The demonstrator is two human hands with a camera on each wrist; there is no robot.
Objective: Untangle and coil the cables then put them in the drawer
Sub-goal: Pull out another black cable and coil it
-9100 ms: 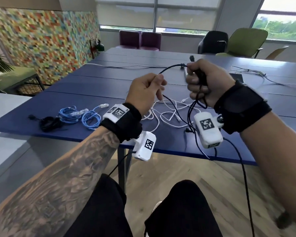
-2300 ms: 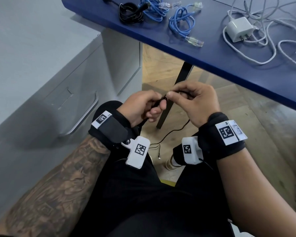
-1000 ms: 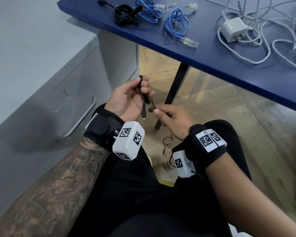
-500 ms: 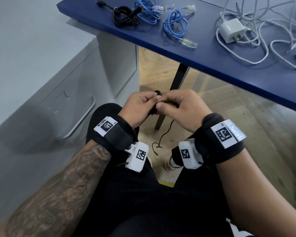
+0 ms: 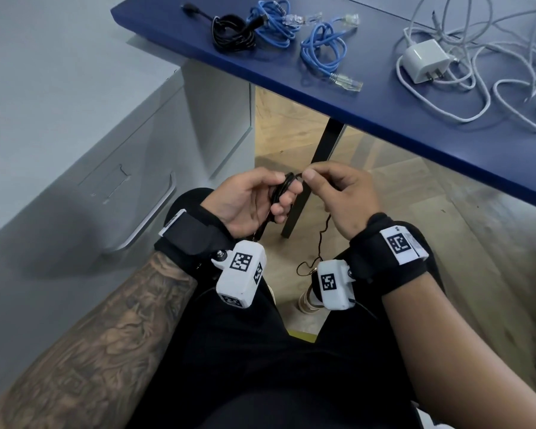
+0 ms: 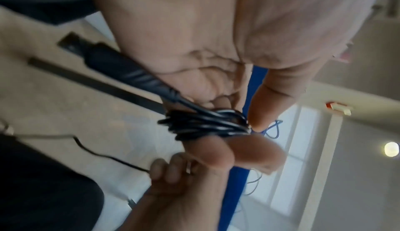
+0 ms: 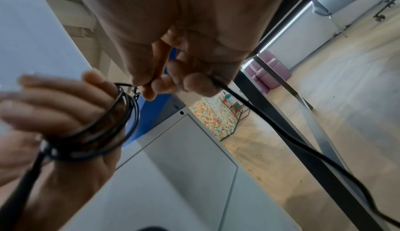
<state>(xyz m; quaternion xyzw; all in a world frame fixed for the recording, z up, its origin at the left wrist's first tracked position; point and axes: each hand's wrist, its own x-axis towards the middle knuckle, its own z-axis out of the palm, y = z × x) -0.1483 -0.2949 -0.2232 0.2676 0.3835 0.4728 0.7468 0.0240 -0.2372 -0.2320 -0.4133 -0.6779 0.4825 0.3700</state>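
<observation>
A thin black cable (image 5: 280, 191) is wound in several loops around the fingers of my left hand (image 5: 254, 199), held over my lap. The left wrist view shows the coil (image 6: 205, 125) pinned by the thumb, its plug (image 6: 121, 68) lying along the palm. My right hand (image 5: 338, 193) pinches the cable's loose run beside the coil; that cable tail (image 5: 317, 243) hangs down between my wrists. In the right wrist view the loops (image 7: 103, 128) wrap the other hand's fingers and the loose run (image 7: 281, 132) trails away. The grey drawer unit (image 5: 143, 193) stands shut at my left.
On the blue table (image 5: 384, 119) lie a coiled black cable (image 5: 232, 32), two blue network cables (image 5: 322, 51), and a white charger (image 5: 424, 61) amid tangled white cables (image 5: 492, 97). A black table leg (image 5: 310, 181) stands just behind my hands. Wooden floor lies below.
Half a second ago both hands were pressed together on the cable. Now they have parted slightly; the left palm has turned up, showing the loops round its fingers.
</observation>
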